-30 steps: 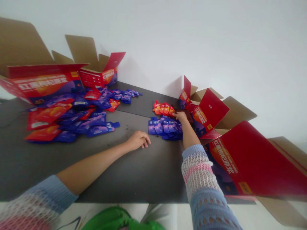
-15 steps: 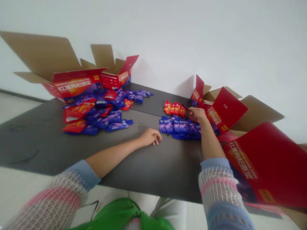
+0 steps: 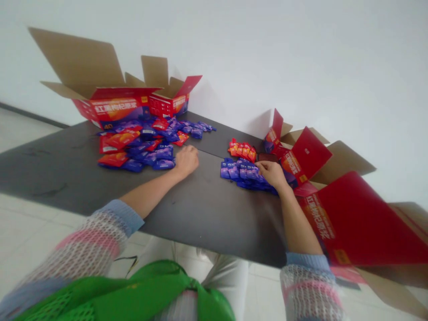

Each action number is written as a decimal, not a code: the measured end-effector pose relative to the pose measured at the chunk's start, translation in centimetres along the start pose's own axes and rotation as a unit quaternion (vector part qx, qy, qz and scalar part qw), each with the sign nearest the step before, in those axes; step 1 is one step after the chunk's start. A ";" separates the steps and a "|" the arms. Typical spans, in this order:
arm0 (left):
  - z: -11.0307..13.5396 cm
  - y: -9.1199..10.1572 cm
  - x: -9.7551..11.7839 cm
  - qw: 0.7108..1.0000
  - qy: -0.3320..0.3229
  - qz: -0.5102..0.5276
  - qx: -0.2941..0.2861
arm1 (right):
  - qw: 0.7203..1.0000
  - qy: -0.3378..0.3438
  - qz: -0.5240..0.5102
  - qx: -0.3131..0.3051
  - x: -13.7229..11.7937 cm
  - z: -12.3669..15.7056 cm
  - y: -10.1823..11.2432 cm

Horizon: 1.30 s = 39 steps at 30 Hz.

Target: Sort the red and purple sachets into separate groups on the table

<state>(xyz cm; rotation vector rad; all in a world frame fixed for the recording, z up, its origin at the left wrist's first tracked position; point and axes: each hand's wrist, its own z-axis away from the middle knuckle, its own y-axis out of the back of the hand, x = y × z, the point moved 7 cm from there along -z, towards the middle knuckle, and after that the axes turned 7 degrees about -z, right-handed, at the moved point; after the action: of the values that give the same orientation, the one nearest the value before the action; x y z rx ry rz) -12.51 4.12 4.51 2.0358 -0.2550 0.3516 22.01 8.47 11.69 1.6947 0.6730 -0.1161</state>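
My left hand (image 3: 187,159) is closed at the right edge of a loose pile of purple and red spout pouches. Its fingers cover the spout end of a purple pouch (image 3: 163,164) there. On the right, purple pouches (image 3: 239,170) lie in overlapping rows, with a short row of red pouches (image 3: 242,150) behind them. My right hand (image 3: 270,173) rests over the right end of the purple rows, thumb and fingers pinched together; what is between them is hidden. Just behind that hand lies a dark flat object (image 3: 267,157).
Two open red cartons (image 3: 117,109) stand behind the left pile, flaps up. More open red cartons (image 3: 296,162) line the right side, and a large flap (image 3: 361,223) reaches toward my right forearm. The grey table (image 3: 200,205) meets a white wall at its back.
My left hand has moved left and away from me, from the table middle to the left pouch pile, and has closed. The right hand has drawn slightly nearer, from the dark object onto the purple rows.
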 end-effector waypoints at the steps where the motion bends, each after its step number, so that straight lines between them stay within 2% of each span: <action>1: -0.5 0.7 -1.5 0.999 0.023 -0.029 0.026 | 0.999 0.011 0.028 -0.020 -0.8 0.8 -0.5; 3: -1.2 1.4 -4.4 0.993 0.064 -0.087 0.052 | 0.995 0.027 0.076 -0.059 -2.1 2.3 -1.6; 4: -1.4 1.4 -5.9 0.989 0.098 -0.106 0.046 | 0.992 0.035 0.095 -0.074 -2.7 3.0 -2.2; 6: -1.6 0.7 -8.0 0.982 0.140 -0.129 0.006 | 0.988 0.057 0.115 -0.091 -3.7 4.2 -3.1; 8: -1.7 -0.2 -8.9 0.977 0.153 -0.144 -0.031 | 0.986 0.080 0.113 -0.092 -4.5 5.2 -4.0; 14: -2.7 -1.6 -8.6 0.968 0.149 -0.181 -0.093 | 0.989 0.128 0.068 -0.029 -5.6 6.8 -5.2; 21: -3.7 -1.4 -8.7 0.961 0.091 -0.225 -0.129 | 0.987 0.157 0.031 0.028 -6.3 8.3 -5.5; 25: -2.5 -1.4 -6.6 0.946 0.018 -0.274 -0.170 | 0.986 0.155 0.006 0.054 -6.2 8.7 -6.0; 28: -1.0 -1.4 -4.3 0.944 -0.007 -0.273 -0.185 | 0.986 0.155 -0.018 0.058 -6.5 8.6 -6.8; 30: -0.6 -1.2 -3.3 0.952 0.001 -0.254 -0.172 | 0.985 0.162 -0.029 0.051 -7.0 8.6 -7.6; 32: -0.7 -1.0 -3.1 0.962 0.027 -0.227 -0.152 | 0.983 0.175 -0.033 0.037 -7.7 8.9 -8.5; 34: -1.3 -1.0 -4.0 0.968 0.072 -0.186 -0.151 | 0.981 0.190 -0.032 0.017 -8.6 9.4 -9.5; 37: -2.0 -1.6 -6.0 0.968 0.143 -0.095 -0.183 | 0.976 0.213 -0.026 -0.029 -10.1 10.5 -11.5; 39: -2.3 -1.9 -6.7 0.967 0.154 -0.054 -0.196 | 0.969 0.238 -0.020 -0.061 -11.2 11.1 -12.9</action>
<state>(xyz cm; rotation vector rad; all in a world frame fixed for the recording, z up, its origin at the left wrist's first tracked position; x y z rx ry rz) -18.50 7.25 1.55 1.5724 -0.0160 0.5006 9.58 -4.90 2.54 1.5985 1.0489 0.3100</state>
